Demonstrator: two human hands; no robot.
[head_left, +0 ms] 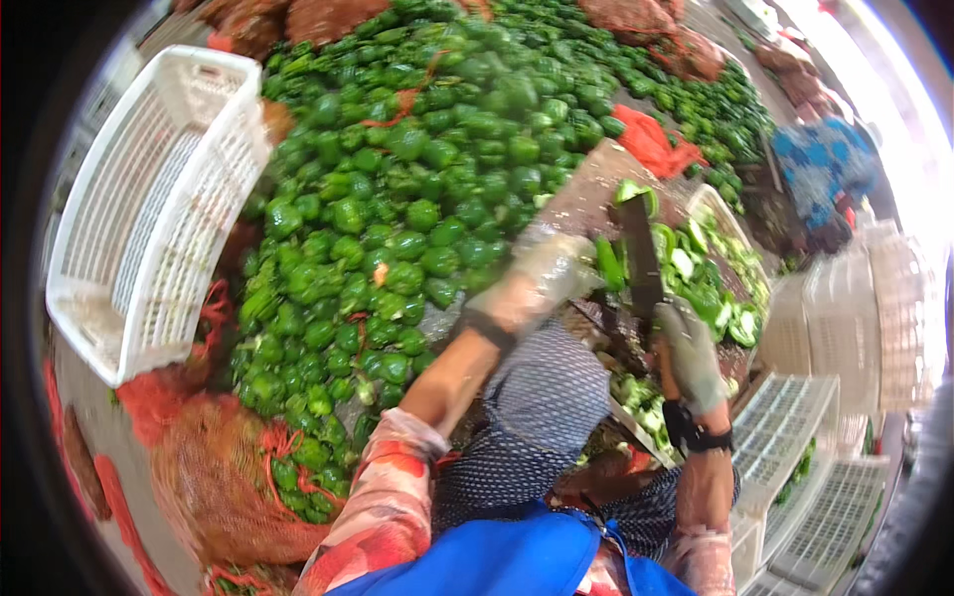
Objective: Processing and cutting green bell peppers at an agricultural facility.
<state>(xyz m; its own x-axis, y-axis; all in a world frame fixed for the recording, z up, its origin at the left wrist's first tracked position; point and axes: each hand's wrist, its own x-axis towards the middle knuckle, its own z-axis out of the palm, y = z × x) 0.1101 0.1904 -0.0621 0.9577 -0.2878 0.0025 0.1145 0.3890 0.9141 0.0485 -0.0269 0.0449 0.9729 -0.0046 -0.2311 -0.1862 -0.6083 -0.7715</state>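
My right hand [691, 350], in a pale glove, is closed round the handle of a broad dark-bladed knife [641, 256]. The blade points away from me over a brown cutting board [586, 189]. A cut piece of green bell pepper [636, 195] sits at the blade's far end. My left hand [545, 280], also gloved, is left of the blade and smeared by motion. Right beside its fingertips is a green pepper piece [609, 264]; whether the fingers grip it I cannot tell. Cut pepper pieces [704, 283] lie to the right of the knife.
A large heap of whole green bell peppers [397, 199] spreads ahead and left. A white plastic crate [134, 228] stands at far left, with a full mesh sack [224, 477] nearer me. White crates [785, 427] stand at right. Red netting [656, 144] lies beyond the board.
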